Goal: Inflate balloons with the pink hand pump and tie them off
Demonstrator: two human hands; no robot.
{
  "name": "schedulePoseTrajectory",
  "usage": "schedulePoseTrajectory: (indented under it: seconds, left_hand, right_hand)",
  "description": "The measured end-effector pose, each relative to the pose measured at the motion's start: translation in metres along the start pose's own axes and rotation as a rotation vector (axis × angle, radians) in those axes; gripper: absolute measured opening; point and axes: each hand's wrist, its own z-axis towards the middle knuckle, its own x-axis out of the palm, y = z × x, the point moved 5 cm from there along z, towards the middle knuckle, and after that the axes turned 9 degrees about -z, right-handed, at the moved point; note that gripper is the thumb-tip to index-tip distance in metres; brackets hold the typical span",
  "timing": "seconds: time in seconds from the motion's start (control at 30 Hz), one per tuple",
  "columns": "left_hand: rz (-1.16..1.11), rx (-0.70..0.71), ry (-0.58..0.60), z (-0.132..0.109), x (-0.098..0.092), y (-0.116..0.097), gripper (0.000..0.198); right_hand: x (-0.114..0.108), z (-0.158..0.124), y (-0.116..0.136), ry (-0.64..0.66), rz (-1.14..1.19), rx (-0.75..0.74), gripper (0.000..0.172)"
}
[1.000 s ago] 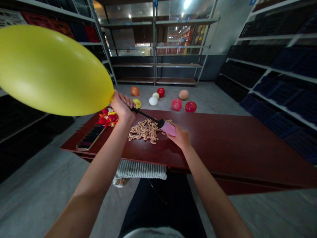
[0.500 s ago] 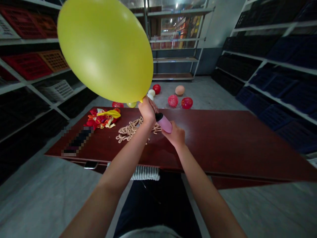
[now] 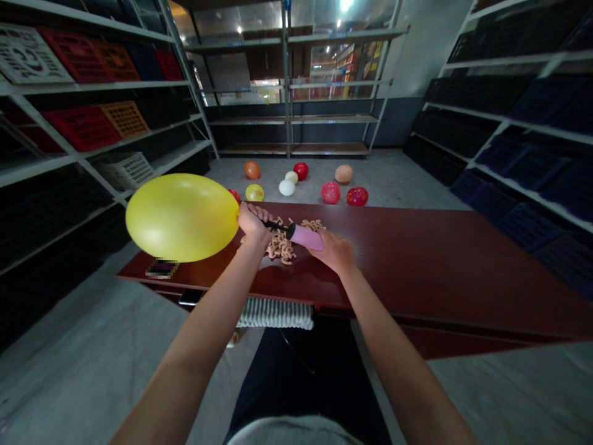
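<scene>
A large inflated yellow balloon [image 3: 181,217] lies sideways in the air over the left end of the table. My left hand [image 3: 254,222] is closed round its neck, where a black nozzle runs in from the right. That nozzle belongs to a pink hand pump [image 3: 306,238], whose body my right hand [image 3: 337,251] grips at the other end. Below and behind the pump, a loose heap of tan, curled pieces [image 3: 280,248] lies on the table. The balloon's mouth is hidden within my left fingers.
The dark red wooden table [image 3: 417,266] spans the view. Beyond it, several small balloons, including an orange balloon [image 3: 252,170] and a white balloon [image 3: 286,187], lie on the floor. Shelves with crates [image 3: 88,127] line both sides. A blurred-out dark object [image 3: 162,267] rests near the table's left edge.
The yellow balloon has swung down and to the left, now covering the spot of the colourful balloon pile. The pump has turned closer to level, and its black front part shows more. The view has shifted.
</scene>
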Motion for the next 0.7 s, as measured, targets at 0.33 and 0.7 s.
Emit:
schedulePoseTrajectory:
  seconds: [0.33,0.7]
  left_hand:
    - [-0.020,0.108,-0.002,0.019,-0.011,-0.080,0.043]
    - [0.024,0.160,0.110,0.015,0.052,-0.081,0.046]
  right_hand:
    - [-0.003,-0.002,0.006,-0.023,-0.039,-0.096,0.035]
    - [0.002,-0.003,-0.005,-0.087,0.037,0.021,0.040]
